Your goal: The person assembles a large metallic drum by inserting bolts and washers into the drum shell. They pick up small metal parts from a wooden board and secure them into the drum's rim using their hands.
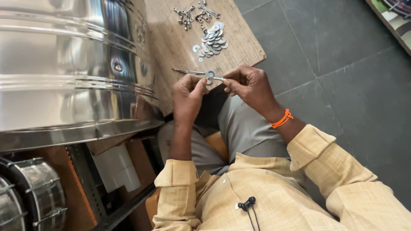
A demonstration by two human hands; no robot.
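A wooden worktop (239,40) carries a heap of flat metal washers (212,39); beyond it lie what seem to be metal hooks (193,13); a large shiny steel drum (64,64) rests at its left.

Bright, even light; glare on steel drum (64,64).

steel drum (64,64) | washer pile (212,40) | hook bolts (195,13) | wooden board (239,47) | grey tile floor (342,64)

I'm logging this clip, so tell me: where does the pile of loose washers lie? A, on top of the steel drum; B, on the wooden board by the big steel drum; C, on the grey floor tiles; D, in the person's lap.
B: the pile of washers rests on the wooden board, right of the steel drum and beyond both hands.
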